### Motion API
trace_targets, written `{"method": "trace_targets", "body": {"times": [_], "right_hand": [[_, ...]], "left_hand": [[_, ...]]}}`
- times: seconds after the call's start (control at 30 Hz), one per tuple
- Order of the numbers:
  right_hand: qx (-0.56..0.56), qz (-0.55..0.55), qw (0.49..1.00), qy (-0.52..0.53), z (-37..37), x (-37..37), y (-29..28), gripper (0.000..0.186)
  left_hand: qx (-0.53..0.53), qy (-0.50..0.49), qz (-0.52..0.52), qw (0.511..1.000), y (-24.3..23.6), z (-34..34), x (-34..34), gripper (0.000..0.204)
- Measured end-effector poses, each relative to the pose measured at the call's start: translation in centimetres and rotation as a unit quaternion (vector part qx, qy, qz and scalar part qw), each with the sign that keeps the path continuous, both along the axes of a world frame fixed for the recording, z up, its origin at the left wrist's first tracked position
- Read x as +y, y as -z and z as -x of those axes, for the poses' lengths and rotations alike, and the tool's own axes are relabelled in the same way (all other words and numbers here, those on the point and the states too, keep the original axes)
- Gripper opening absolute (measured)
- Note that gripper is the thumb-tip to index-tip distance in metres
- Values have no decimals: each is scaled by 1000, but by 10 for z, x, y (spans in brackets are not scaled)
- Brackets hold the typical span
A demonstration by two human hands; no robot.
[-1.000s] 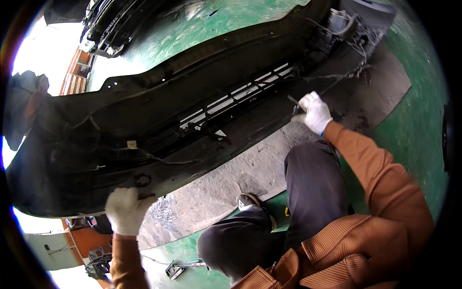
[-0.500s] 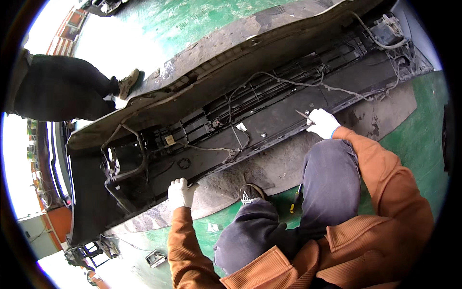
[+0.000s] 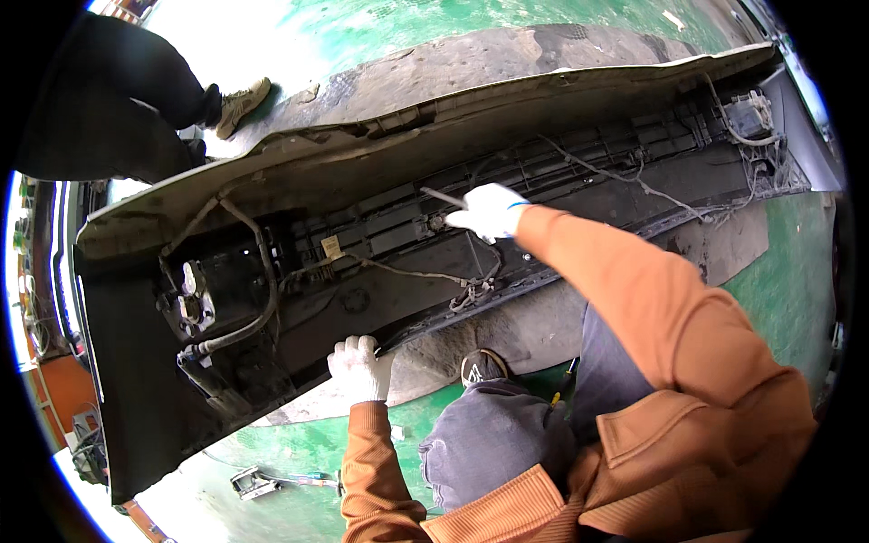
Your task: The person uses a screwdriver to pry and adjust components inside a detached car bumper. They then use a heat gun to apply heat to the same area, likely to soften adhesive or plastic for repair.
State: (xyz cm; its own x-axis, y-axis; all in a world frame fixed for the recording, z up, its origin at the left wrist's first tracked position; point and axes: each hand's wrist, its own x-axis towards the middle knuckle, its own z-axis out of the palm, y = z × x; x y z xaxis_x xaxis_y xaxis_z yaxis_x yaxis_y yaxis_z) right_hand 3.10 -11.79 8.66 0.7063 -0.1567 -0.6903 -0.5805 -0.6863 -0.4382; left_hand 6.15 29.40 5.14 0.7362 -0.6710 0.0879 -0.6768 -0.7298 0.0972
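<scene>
A large dark car bumper (image 3: 308, 357) lies before me with its inner side up. My left hand (image 3: 360, 369), in a white glove, has its fingers curled over the bumper's near edge. My right hand (image 3: 490, 212), gloved too, reaches over the middle of the bumper. Its fingers are closed on a thin, grey, blade-like tool (image 3: 440, 195) that points left; the tool's grip is hidden in the hand. Below that hand a wiring harness (image 3: 412, 269) runs along the inside, with a pale tag (image 3: 331, 246) near its left part.
A person's shoe (image 3: 242, 107) stands beyond the far edge at left. A grey mat (image 3: 534, 330) lies under the bumper on the green floor. A yellow and black screwdriver (image 3: 562, 385) lies by my legs. A small metal part (image 3: 255, 483) rests at lower left.
My right hand has moved left and away from me, from the near edge to over the bumper's middle, with the tool in it. My left hand stays at the near edge. The view has shifted.
</scene>
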Motion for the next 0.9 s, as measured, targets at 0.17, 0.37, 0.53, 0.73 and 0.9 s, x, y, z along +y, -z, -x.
{"method": "trace_targets", "body": {"times": [0.17,0.37,0.53,0.73,0.9], "right_hand": [[-36,110,985,126,-26,48,46,55],[-32,137,979,147,-26,62,58,53],[-31,118,984,130,-39,55,55,58],[-11,98,984,151,-34,35,59,65],[-66,-56,982,166,7,22,37,58]], "left_hand": [[8,-3,17,1000,8,-5,-14,37],[23,12,-5,1000,17,-2,-4,27],[16,29,15,999,10,-7,-7,17],[14,48,-48,998,27,-9,-6,14],[-3,28,32,999,4,4,-7,30]]}}
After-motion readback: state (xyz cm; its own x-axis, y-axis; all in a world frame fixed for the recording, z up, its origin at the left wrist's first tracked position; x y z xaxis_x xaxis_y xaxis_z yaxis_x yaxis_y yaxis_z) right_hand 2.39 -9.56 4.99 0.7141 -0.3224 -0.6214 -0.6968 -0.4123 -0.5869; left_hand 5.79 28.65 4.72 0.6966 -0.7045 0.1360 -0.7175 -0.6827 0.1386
